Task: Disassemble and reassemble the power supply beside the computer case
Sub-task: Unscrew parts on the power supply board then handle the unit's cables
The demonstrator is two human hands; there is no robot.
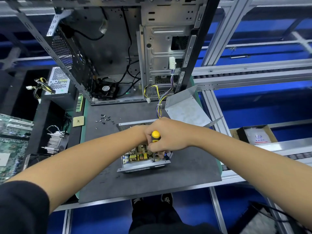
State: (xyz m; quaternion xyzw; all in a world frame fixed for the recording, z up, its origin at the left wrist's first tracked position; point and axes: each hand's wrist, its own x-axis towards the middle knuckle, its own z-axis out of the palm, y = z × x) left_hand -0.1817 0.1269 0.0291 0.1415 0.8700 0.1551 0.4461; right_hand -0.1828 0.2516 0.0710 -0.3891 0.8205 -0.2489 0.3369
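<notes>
The opened power supply [143, 167] lies on the grey mat [185, 169], with its circuit board [135, 156] exposed. My right hand [170, 134] grips a yellow and black screwdriver [155, 135] held upright, its tip down at the front right of the board. My left hand [144, 132] reaches in beside the right one and is mostly hidden by it. The supply's grey metal cover [185, 112] lies off to the right rear. Its wire bundle [159, 105] runs back into the open computer case [162, 48].
Several loose screws [104, 119] lie on the mat behind the supply. To the left are a CPU chip [78, 121], a RAM stick [79, 103], a heatsink [54, 141], a motherboard [11, 141] and a second power supply [58, 81]. A cardboard box [255, 134] sits at right.
</notes>
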